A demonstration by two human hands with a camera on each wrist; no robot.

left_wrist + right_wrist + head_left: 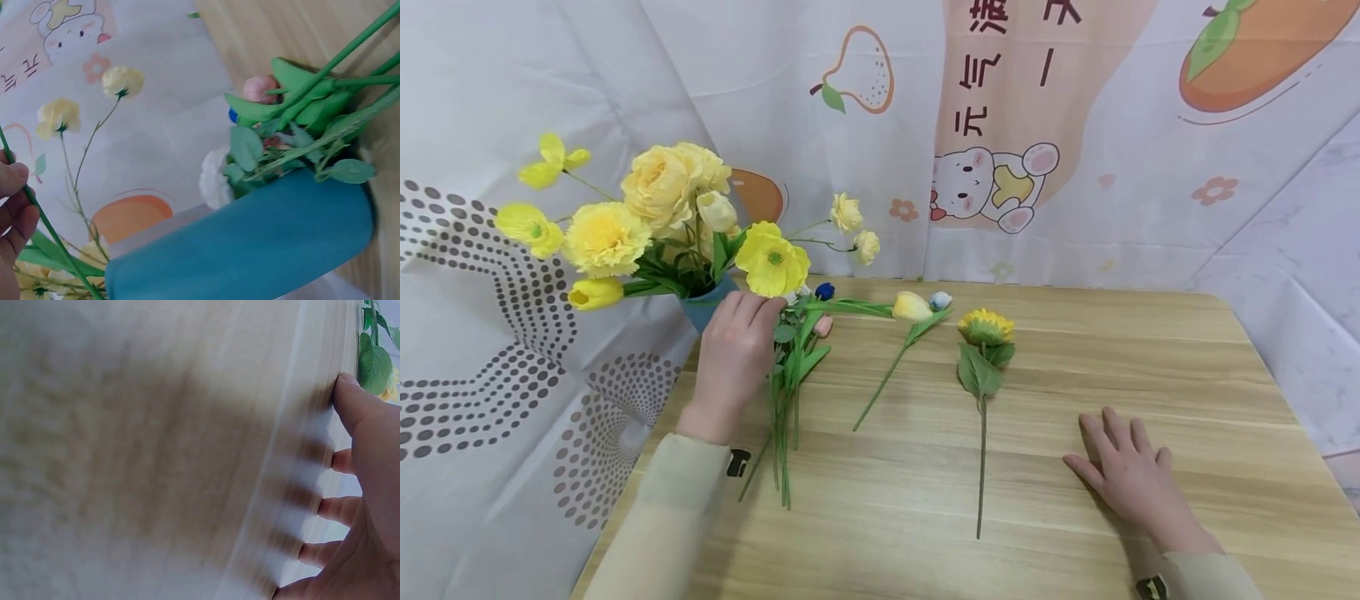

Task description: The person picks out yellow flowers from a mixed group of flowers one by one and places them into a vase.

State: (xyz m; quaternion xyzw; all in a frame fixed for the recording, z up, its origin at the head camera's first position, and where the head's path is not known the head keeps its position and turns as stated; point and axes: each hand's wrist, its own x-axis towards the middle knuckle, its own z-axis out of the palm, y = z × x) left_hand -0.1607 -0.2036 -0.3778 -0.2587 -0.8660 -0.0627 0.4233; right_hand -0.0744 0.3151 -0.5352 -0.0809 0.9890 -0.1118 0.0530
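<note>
My left hand (735, 350) pinches a thin green flower stem (55, 239) between thumb and fingers, beside the mouth of a blue vase (250, 237). In the left wrist view the stem slants down to the vase mouth; its bloom is outside that view. A yellow poppy (772, 260) shows just above this hand in the head view. The vase is filled with yellow flowers, among them a carnation (607, 239) and a tulip (597, 293). My right hand (1131, 475) rests on the table with fingers spread, holding nothing.
Several green-stemmed flowers (786, 417) lie in a bunch by the vase, with pink, blue and white heads. To their right lie a pale yellow tulip (912, 307) and a sunflower (986, 327) on the wooden table (1075, 358). A printed cloth (865, 158) hangs behind.
</note>
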